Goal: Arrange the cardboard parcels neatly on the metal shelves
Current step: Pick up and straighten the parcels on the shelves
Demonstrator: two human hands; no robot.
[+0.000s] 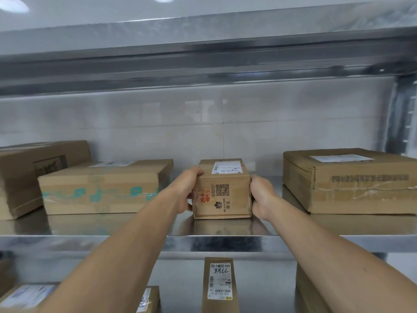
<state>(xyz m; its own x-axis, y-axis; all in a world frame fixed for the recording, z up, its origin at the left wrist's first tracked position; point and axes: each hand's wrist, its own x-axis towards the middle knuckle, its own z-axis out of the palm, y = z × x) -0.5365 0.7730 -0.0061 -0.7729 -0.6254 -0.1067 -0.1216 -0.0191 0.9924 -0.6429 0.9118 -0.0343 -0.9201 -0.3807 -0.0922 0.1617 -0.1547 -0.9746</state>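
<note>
Forearms (126,256) reach up from 6 o'clock. Left hand (187,188) and right hand (261,197) clamp the small parcel (223,190) by its sides, fingers curled round its edges. It sits mid metal shelf (135,224), probably being squared between the taped parcel (101,188) at 9 o'clock and the wide parcel (349,181) at 3.

Pale tiled wall (135,123) at back, w/ blurry ceiling light (13,4) top left.

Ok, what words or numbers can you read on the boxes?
"蜂花" and, it seems, "BEE & FLOWER": printed sideways on the small box.
"7786": handwritten on the label of the upright parcel on the lower shelf.
Too small or blurred to read: all shipping labels, the small box's red print, the dark line on the big right box.
</note>
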